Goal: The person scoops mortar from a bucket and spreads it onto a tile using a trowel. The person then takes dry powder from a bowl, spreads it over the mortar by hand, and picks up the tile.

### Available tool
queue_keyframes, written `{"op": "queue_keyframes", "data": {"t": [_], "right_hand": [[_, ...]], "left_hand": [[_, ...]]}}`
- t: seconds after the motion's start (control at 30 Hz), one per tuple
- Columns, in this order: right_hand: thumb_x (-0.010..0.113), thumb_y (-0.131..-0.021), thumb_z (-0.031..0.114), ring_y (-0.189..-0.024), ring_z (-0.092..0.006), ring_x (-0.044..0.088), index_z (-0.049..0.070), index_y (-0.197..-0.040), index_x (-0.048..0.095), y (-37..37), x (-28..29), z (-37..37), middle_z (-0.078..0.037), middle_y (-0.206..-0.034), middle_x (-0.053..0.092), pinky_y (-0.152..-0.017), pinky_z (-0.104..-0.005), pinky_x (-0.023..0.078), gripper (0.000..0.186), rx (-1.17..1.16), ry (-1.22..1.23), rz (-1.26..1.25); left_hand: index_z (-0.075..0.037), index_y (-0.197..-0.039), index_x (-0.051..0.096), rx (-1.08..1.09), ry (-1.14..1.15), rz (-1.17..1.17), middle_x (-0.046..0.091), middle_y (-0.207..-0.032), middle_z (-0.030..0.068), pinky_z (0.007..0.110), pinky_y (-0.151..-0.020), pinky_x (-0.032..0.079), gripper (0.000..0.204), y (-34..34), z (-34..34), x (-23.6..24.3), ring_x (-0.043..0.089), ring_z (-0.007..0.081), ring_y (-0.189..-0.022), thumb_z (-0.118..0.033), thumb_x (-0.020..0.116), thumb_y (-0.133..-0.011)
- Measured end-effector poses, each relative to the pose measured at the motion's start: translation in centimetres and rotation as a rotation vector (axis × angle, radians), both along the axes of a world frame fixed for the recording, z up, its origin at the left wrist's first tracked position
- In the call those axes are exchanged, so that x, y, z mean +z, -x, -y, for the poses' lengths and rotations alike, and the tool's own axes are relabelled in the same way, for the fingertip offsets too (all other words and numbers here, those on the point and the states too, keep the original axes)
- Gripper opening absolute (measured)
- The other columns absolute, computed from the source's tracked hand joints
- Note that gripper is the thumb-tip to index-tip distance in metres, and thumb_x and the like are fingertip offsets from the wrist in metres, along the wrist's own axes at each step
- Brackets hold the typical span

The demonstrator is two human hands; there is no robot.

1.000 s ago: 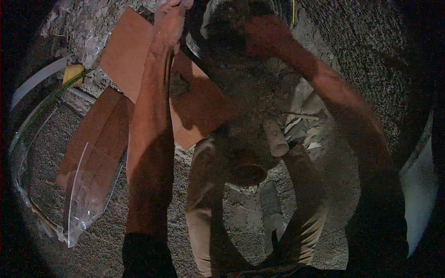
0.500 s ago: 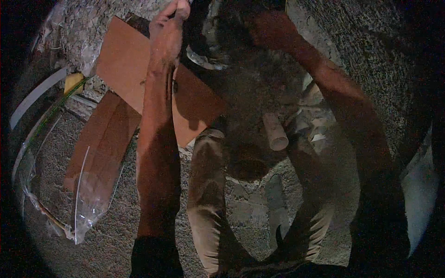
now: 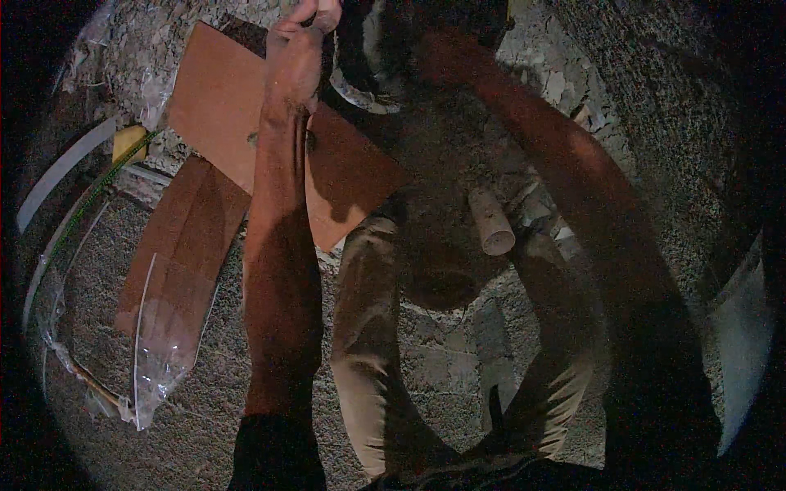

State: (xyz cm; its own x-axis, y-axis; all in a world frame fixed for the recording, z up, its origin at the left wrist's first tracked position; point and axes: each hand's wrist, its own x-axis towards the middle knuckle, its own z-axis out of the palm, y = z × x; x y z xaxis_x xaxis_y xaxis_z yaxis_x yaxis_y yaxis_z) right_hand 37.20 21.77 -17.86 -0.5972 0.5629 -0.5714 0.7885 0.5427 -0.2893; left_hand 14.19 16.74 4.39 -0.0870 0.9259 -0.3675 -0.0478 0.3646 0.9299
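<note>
My left hand (image 3: 296, 65) is at the top, over a flat brown board (image 3: 217, 94). Its fingers are curled closed, with thumb and forefinger pinched at the upper edge; whatever they hold is too small to make out. My right hand (image 3: 446, 59) reaches into deep shadow at the top middle, and its fingers do not show. Between the two hands stands a dark object with a pale curved rim (image 3: 360, 100); its kind is unclear. A short pale tube (image 3: 493, 225) lies nearer to me, its round end facing my knees.
A brown strip (image 3: 176, 229) lies left of my left forearm, partly under clear plastic (image 3: 164, 352). A yellow block (image 3: 129, 143) and a bent pale strip (image 3: 65, 172) are at far left. Broken rubble (image 3: 565, 78) lies beyond my right arm. My bent knees frame the rough ground.
My right hand and forearm have shifted left and slightly upward. The left hand stays nearly in place, its fingers still curled. The view has moved slightly.
</note>
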Motion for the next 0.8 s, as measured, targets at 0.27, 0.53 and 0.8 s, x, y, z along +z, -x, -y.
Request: {"op": "queue_keyframes", "data": {"t": [0.27, 0.53, 0.8], "right_hand": [[0.062, -0.100, 0.052, -0.080, -0.0304, 0.071, -0.001, -0.125, 0.067, 3.4, 3.9, 5.6, -0.016, -0.111, 0.074, -0.079, -0.0498, 0.060, 0.059, -0.042, 0.069, -0.298], [0.069, -0.100, 0.035, -0.075, -0.0252, 0.071, -0.001, -0.126, 0.067, 2.1, 12.7, 9.7, -0.016, -0.096, 0.075, -0.070, -0.0427, 0.058, 0.045, -0.575, 0.760, -0.697], [0.073, -0.094, 0.026, -0.080, -0.0282, 0.071, 0.002, -0.121, 0.070, 3.8, 25.6, 13.8, -0.018, -0.090, 0.072, -0.074, -0.0434, 0.057, 0.036, -0.300, 0.306, -0.490]], "left_hand": [[-0.003, -0.143, 0.060, 0.035, 0.096, -0.069, 0.062, -0.139, 0.0156, 0.043, -0.110, 0.043, 0.069, 1.1, -0.7, 1.1, 0.060, 0.0299, -0.124, -0.054, 0.067, -0.098], [-0.016, -0.153, 0.051, -0.037, 0.640, -0.991, 0.065, -0.139, 0.0142, 0.050, -0.111, 0.042, 0.071, 8.5, -2.7, 8.6, 0.061, 0.0333, -0.126, -0.065, 0.050, -0.102], [0.003, -0.127, 0.068, 0.435, 0.326, -0.616, 0.072, -0.122, 0.0216, 0.044, -0.101, 0.047, 0.044, 16.0, 12.5, 0.8, 0.066, 0.0356, -0.112, -0.033, 0.060, -0.102]]}}
